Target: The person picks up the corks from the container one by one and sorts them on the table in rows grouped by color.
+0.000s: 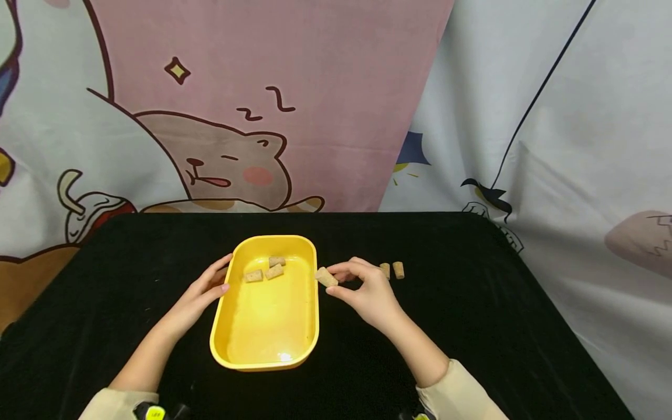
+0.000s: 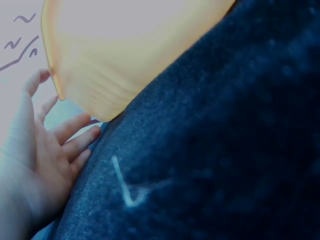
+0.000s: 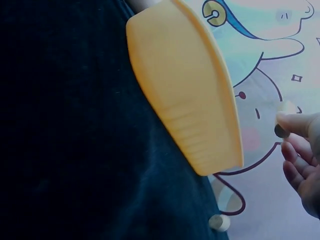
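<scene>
A yellow plastic tray [image 1: 265, 326] stands on the black cloth, with several corks [image 1: 254, 276] lying in its far half. My left hand [image 1: 202, 291] rests against the tray's left side; the thumb touches the rim, and the fingers [image 2: 75, 132] reach along the outer wall, fairly straight. Between thumb and fingertips, my right hand [image 1: 370, 291] pinches a cork [image 1: 326, 277] at the tray's right rim, above table level. Part of that cork [image 3: 281, 131] shows in the right wrist view. Two more corks [image 1: 398, 270] stand or lie beyond the right hand, one partly hidden by it.
Black cloth [image 1: 472, 332] covers the table around the tray. Behind the table hangs a printed curtain [image 1: 336, 116] with a sleeping cartoon animal. A loose cork [image 3: 219, 222] shows low in the right wrist view.
</scene>
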Demonstrator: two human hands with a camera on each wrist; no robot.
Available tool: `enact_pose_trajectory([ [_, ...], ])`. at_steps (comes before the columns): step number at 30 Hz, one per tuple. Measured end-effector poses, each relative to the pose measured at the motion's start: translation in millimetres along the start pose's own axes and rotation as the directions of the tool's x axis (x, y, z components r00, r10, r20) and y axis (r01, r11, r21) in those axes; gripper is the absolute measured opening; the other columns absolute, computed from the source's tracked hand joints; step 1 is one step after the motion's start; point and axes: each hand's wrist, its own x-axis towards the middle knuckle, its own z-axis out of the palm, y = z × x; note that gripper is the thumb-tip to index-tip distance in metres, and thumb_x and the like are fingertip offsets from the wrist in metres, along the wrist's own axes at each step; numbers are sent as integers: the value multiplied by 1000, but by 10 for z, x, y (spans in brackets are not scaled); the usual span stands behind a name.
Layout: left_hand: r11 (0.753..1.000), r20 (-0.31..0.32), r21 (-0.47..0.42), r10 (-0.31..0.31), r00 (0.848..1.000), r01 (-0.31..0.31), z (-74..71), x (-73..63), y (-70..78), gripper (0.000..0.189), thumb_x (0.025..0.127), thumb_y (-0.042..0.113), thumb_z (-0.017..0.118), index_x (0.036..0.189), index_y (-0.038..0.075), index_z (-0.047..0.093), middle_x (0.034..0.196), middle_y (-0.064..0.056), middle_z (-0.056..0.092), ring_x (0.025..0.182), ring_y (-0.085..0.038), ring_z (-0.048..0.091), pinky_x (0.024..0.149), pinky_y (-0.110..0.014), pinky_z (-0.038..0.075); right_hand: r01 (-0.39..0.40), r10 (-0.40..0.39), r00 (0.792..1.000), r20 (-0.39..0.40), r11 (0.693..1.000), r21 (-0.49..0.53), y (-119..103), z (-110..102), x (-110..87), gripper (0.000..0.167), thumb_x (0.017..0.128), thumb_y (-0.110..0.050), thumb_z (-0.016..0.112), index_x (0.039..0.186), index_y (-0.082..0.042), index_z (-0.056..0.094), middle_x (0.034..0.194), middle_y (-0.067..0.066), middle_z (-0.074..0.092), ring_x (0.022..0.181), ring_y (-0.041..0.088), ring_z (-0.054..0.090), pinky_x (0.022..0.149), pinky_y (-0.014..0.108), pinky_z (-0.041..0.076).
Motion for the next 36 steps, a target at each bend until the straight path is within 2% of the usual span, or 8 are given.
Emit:
enact_pose_trajectory([
  [7, 1000, -6, 3, 0, 1000, 0, 4, 0, 2, 57, 102, 15, 43, 153, 9, 17, 148, -29, 30, 127, -45, 38, 90, -20, 40, -68, 64, 989, -135, 997, -25, 121, -10, -130, 29, 71, -7, 83, 97, -15, 72, 89, -7, 65, 79, 9, 60, 76, 37, 52],
  [13, 1000, -2, -2, 5, 1000, -5, 6, -7, 6, 57, 102, 14, 43, 153, 8, 17, 147, -30, 30, 127, -46, 38, 90, -21, 41, -180, 166, 965, -201, 982, -49, 196, 15, -225, 28, 71, -9, 83, 96, -14, 72, 82, -7, 64, 76, 8, 60, 73, 31, 52],
  [17, 1000, -9, 19, -12, 1000, 12, 14, 2, 16, 57, 102, 16, 43, 153, 10, 17, 148, -29, 29, 128, -45, 38, 97, -42, 41, -264, 249, 941, -231, 964, -35, 247, 43, -265, 28, 71, -8, 82, 97, -10, 71, 81, -4, 66, 73, 11, 60, 70, 29, 52],
  [20, 999, -12, 28, -24, 1000, 24, 23, 10, 21, 58, 102, 18, 43, 153, 11, 17, 149, -29, 28, 129, -45, 37, 97, -59, 36, -324, 311, 921, -234, 946, -16, 287, 63, -282, 28, 72, -8, 81, 98, -9, 70, 79, -1, 66, 72, 13, 61, 67, 29, 51],
  [22, 999, -11, 27, -24, 1000, 25, 26, 11, 21, 58, 102, 18, 43, 153, 11, 16, 149, -29, 28, 130, -45, 36, 97, -62, 34, -353, 342, 911, -229, 936, -7, 317, 84, -293, 27, 73, -8, 81, 98, -8, 70, 78, -1, 66, 70, 13, 61, 66, 28, 51],
  [25, 999, -8, 29, -18, 1000, 18, 23, 8, 22, 57, 102, 17, 43, 153, 11, 17, 149, -29, 28, 129, -45, 37, 98, -53, 38, -378, 367, 902, -229, 926, -4, 357, 117, -307, 27, 74, -8, 80, 98, -7, 70, 77, -1, 66, 70, 13, 61, 64, 27, 52],
  [30, 999, -7, 30, -10, 1000, 10, 15, 3, 30, 57, 102, 16, 43, 153, 10, 17, 148, -28, 29, 129, -44, 38, 94, -27, 40, -406, 392, 886, -247, 914, -5, 417, 167, -318, 26, 73, -7, 81, 97, -6, 70, 76, 0, 65, 68, 13, 62, 62, 26, 52],
  [36, 1000, -7, 29, -10, 1000, 11, 13, -6, 37, 58, 102, 16, 43, 153, 9, 17, 149, -28, 29, 129, -45, 38, 93, -23, 40, -421, 405, 878, -253, 907, -9, 493, 218, -326, 25, 73, -9, 81, 95, -5, 70, 75, 0, 64, 65, 12, 62, 59, 25, 52],
])
